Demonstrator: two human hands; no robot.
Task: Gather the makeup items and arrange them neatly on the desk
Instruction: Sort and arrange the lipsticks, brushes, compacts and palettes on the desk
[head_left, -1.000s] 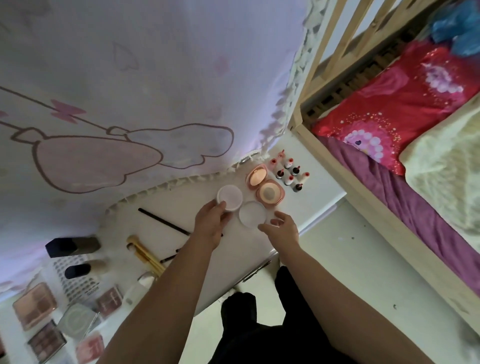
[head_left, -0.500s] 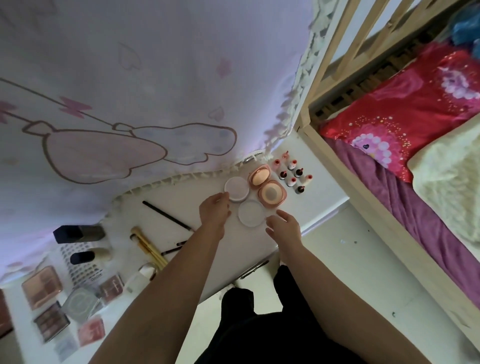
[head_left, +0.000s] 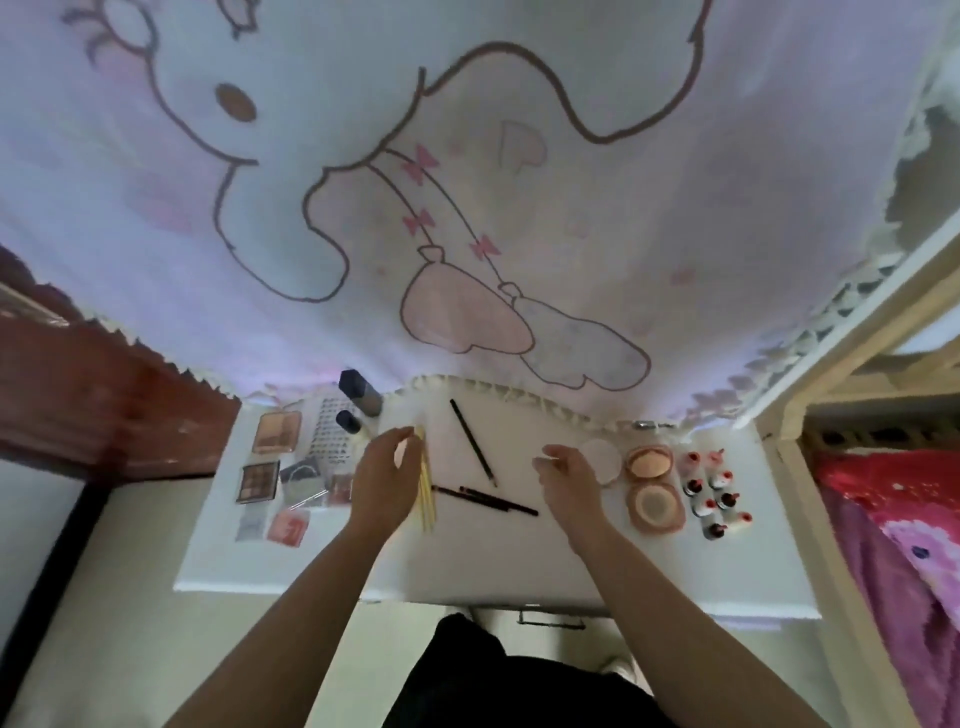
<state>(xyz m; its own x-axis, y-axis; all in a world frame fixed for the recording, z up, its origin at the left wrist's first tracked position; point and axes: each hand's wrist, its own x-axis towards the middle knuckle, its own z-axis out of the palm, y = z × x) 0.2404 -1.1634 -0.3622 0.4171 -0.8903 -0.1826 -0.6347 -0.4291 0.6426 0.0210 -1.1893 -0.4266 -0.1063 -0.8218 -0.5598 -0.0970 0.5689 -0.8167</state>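
From the head view, the left hand (head_left: 384, 483) hovers with fingers spread and loosely bent over the yellow brushes (head_left: 426, 486) mid-bench (head_left: 519, 566). The right hand (head_left: 571, 486) is curled beside the white round pad (head_left: 602, 460); blur hides any pinch. A careless sweep could roll the brushes or pencils (head_left: 488, 500) toward the near edge. The right wrist might topple the small bottles (head_left: 717, 493) to the right.

free: bare near strip of desk (head_left: 493, 566) | centre: black pencils (head_left: 488, 500), yellow brushes (head_left: 427, 488) lie across | left: palettes (head_left: 258, 481) crowd | right: compact (head_left: 653, 506), small bottles (head_left: 719, 479) | far: curtain (head_left: 467, 208) hangs over desk edge
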